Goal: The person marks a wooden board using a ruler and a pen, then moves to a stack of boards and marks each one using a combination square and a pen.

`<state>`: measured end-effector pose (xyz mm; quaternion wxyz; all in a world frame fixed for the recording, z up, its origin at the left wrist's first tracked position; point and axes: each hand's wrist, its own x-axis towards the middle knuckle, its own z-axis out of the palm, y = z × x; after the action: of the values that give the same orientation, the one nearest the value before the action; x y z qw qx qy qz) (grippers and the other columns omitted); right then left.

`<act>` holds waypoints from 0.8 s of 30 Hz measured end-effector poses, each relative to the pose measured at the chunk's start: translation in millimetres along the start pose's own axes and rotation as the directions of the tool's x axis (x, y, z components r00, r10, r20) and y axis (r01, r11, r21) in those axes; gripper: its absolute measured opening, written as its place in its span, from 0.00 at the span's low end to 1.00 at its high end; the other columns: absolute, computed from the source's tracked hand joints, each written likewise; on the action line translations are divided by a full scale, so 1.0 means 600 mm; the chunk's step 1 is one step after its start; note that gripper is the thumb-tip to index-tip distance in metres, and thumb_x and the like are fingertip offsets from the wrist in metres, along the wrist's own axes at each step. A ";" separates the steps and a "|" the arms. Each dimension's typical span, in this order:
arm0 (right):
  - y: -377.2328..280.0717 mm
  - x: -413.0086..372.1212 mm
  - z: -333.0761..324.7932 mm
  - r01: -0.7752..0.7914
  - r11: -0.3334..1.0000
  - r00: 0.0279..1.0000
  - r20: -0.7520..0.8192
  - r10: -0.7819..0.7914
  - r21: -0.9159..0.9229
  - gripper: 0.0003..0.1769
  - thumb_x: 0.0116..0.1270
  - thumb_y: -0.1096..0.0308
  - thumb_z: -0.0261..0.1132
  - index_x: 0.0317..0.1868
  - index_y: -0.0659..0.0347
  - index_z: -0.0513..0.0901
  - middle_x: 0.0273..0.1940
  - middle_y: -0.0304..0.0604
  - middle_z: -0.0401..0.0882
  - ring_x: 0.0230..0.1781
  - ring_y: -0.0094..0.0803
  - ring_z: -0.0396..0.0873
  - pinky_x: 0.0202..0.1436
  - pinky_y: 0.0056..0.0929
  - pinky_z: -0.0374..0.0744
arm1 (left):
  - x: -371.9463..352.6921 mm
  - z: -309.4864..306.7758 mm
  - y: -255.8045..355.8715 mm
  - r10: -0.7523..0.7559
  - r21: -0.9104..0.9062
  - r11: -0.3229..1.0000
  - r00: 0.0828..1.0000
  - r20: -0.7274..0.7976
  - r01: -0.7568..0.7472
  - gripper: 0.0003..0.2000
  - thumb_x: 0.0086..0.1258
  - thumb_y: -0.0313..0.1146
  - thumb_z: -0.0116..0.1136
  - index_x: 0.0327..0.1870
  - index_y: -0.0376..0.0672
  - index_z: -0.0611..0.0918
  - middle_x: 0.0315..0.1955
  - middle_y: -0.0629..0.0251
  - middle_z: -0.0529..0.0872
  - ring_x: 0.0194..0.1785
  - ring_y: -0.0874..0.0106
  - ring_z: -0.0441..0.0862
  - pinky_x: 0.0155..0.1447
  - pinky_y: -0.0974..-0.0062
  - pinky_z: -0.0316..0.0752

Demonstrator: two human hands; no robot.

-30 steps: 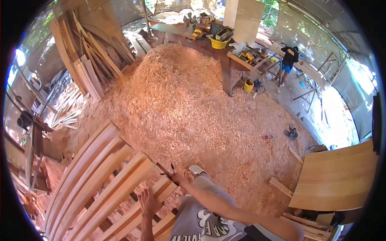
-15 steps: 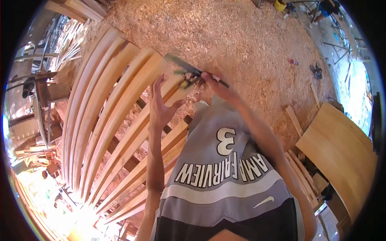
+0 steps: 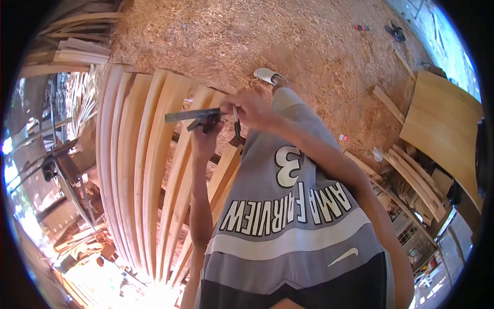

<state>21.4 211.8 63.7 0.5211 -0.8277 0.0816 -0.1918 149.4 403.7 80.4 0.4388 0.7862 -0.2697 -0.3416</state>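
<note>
The left hand [image 3: 205, 143] pinches a tool [image 3: 193, 114], the right hand [image 3: 252, 109] a pen [image 3: 237, 127], near the slats [image 3: 131, 170]' far ends, where a slack grip could drop either.

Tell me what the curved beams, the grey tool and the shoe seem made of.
Curved beams: bare, smoothed wood, by the tan colour and faint streaks. Tool: probably metal, dull and straight-edged, though blurred. Shoe: perhaps moulded foam, smooth and pale; too small to be sure.

Room over the shavings [image 3: 319, 67] (curved slats [image 3: 128, 165] leftward)
</note>
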 end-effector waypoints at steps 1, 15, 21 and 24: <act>0.011 0.002 -0.008 -0.094 0.995 0.991 -0.093 0.096 0.032 0.12 0.79 0.62 0.64 0.49 0.62 0.86 0.37 0.43 0.89 0.40 0.37 0.88 0.45 0.40 0.82 | 0.006 -0.005 -0.002 0.052 0.211 0.977 0.995 -0.087 -0.033 0.12 0.73 0.28 0.69 0.53 0.35 0.85 0.42 0.57 0.91 0.45 0.67 0.89 0.51 0.67 0.81; 0.100 -0.053 -0.078 -0.670 0.685 0.668 -0.170 0.724 0.286 0.34 0.80 0.35 0.53 0.50 0.61 0.85 0.27 0.42 0.84 0.26 0.33 0.84 0.29 0.39 0.79 | 0.051 0.051 -0.012 0.526 0.618 0.693 0.846 -0.081 -0.372 0.09 0.68 0.27 0.68 0.47 0.38 0.85 0.52 0.50 0.83 0.57 0.44 0.75 0.65 0.45 0.69; 0.176 -0.060 -0.051 -0.837 0.535 0.542 0.041 0.840 0.114 0.24 0.78 0.46 0.58 0.63 0.50 0.83 0.34 0.40 0.86 0.33 0.29 0.82 0.40 0.33 0.80 | 0.048 0.058 -0.019 0.576 0.614 0.676 0.811 -0.098 -0.406 0.09 0.68 0.27 0.69 0.46 0.37 0.86 0.47 0.51 0.83 0.55 0.46 0.75 0.63 0.46 0.70; 0.204 -0.077 -0.012 -0.107 0.913 0.994 -0.069 0.087 -0.393 0.26 0.79 0.48 0.57 0.39 0.66 0.85 0.28 0.44 0.87 0.25 0.33 0.84 0.28 0.36 0.80 | 0.048 0.059 -0.018 0.580 0.625 0.667 0.809 -0.093 -0.405 0.08 0.68 0.27 0.69 0.45 0.37 0.86 0.48 0.51 0.83 0.54 0.46 0.75 0.61 0.46 0.71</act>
<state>-15.9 166.7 -53.9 0.3496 -0.9057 0.1727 -0.1661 141.1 370.0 48.9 0.2893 0.8172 -0.4984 0.0066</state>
